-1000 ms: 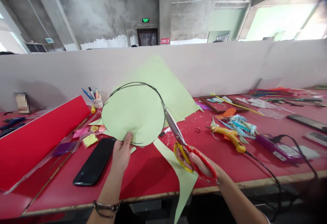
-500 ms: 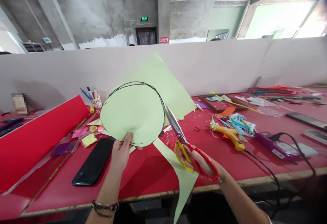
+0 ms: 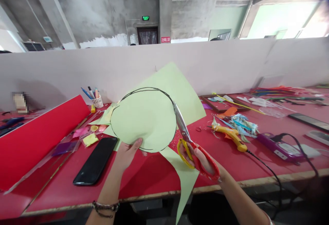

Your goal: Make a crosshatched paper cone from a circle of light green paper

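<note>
My left hand [image 3: 132, 151] pinches the lower edge of a pale green sheet of paper [image 3: 144, 119], thumb on top. A circle in black marker is drawn on the sheet; its lower side is cut along the line, while the uncut corner rises behind it toward the partition. In my right hand [image 3: 197, 158] is a pair of scissors [image 3: 183, 124] with one yellow and one red handle loop. The blades meet the paper at the circle's right edge. A curved green offcut [image 3: 186, 180] hangs over the table's front edge below the scissors.
Left of my left hand lies a black phone [image 3: 96, 161], with a red board [image 3: 43, 139] beyond it. A pen cup [image 3: 97, 101] stands near the partition [image 3: 205, 60]. On the right are a yellow glue gun [image 3: 231, 136], its cord, a purple device [image 3: 280, 146] and pipe cleaners [image 3: 280, 93].
My left hand has moved the green paper right and slightly down, toward the scissors. The scissors have shifted only a little.
</note>
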Demonstrator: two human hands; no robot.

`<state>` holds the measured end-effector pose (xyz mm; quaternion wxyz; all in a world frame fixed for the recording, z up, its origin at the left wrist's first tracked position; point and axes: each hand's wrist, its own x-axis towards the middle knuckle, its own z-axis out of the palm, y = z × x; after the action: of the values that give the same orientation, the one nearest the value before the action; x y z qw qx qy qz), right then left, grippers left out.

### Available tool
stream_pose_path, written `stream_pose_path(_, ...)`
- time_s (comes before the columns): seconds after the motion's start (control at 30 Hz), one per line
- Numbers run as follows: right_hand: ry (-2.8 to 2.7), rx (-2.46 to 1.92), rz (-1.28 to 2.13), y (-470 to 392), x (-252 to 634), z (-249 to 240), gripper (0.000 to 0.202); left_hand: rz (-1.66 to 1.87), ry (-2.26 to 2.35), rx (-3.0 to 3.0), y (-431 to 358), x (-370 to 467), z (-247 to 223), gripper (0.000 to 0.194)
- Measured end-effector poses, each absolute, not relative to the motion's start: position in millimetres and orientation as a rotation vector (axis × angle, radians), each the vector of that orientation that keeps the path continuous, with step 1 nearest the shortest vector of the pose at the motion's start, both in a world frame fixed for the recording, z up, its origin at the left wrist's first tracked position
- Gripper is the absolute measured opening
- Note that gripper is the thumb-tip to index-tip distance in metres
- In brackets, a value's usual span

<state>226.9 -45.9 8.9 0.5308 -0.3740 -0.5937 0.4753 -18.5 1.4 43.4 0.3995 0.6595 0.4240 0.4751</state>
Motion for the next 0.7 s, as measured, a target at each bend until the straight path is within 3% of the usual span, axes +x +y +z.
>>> stream_pose_path(0.27, -1.591, -0.883, 1.143, -42.4, 232.3, 16.1, 0.041, 1.216, 1.05, 1.65, 2.0, -22.7, 45.0, 0.03)
stream_pose_path(0.7, -1.527, -0.906, 1.166, -44.2, 227.5, 11.9, 0.044, 1.169, 1.062, 1.735, 1.8, -22.4, 41.1, 0.038)
